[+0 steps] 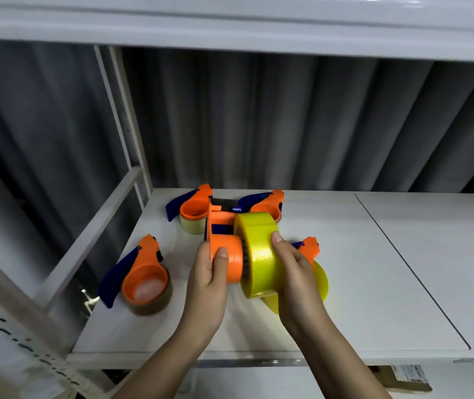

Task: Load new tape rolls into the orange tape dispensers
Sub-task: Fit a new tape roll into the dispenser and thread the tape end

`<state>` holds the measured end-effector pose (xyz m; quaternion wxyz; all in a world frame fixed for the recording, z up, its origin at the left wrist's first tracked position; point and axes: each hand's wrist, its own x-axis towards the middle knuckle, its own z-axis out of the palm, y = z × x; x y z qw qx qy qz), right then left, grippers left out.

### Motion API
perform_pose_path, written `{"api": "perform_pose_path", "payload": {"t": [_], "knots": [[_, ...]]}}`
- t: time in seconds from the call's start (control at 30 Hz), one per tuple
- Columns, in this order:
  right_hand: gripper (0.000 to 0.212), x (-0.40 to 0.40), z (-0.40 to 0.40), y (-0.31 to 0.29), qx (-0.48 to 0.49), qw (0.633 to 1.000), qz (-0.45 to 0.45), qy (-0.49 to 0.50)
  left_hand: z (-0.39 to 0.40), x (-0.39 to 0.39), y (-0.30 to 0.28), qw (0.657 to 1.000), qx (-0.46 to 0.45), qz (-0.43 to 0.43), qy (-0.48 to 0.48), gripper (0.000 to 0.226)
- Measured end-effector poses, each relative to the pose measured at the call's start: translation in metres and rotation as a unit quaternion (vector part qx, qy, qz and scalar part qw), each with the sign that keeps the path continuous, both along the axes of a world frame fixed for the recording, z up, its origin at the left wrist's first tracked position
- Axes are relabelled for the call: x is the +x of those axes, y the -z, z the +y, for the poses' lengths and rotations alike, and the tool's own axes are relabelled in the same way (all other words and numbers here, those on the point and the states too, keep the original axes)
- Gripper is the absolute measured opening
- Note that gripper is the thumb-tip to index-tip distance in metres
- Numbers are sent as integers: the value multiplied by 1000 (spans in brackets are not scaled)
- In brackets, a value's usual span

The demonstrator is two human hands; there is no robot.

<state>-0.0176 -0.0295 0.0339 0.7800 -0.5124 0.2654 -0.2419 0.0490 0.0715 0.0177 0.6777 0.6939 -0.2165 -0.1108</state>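
Hands meet above the middle of the white shelf [345, 283], near its front edge. The left hand [208, 279] is wrapped around the orange hub of an orange tape dispenser [225, 240], thumb pressed on top of the hub. The right hand [294, 276] grips a yellow tape roll [258, 254] around its outer band, thumb over the top, and holds it against the end of that hub; whether the roll is seated on it I cannot tell. Under the right hand lies another dispenser [312, 250] with yellow tape, mostly hidden. Toward the shelf's left edge a third dispenser [143, 276] rests on its side, carrying a brownish roll. Farther back, near the rear edge, two more dispensers [194, 207] [268, 204] sit side by side, each on a pale roll. Behind the shelf hangs a grey corrugated wall [287, 125].
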Motion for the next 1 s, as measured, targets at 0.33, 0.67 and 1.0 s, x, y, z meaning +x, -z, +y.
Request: {"api": "perform_pose_path", "payload": {"t": [0.33,0.67,1.0], "knots": [[35,6,-6,1,-15,995,2,-95,0,9,-16,997,-35,67,-1,16],[92,14,-5,13,90,996,1,-21,-7,9,-14,980,-99,171,-12,27],[89,18,2,12,132,991,-26,10,-11,12,-9,992,-45,121,6,30]]}}
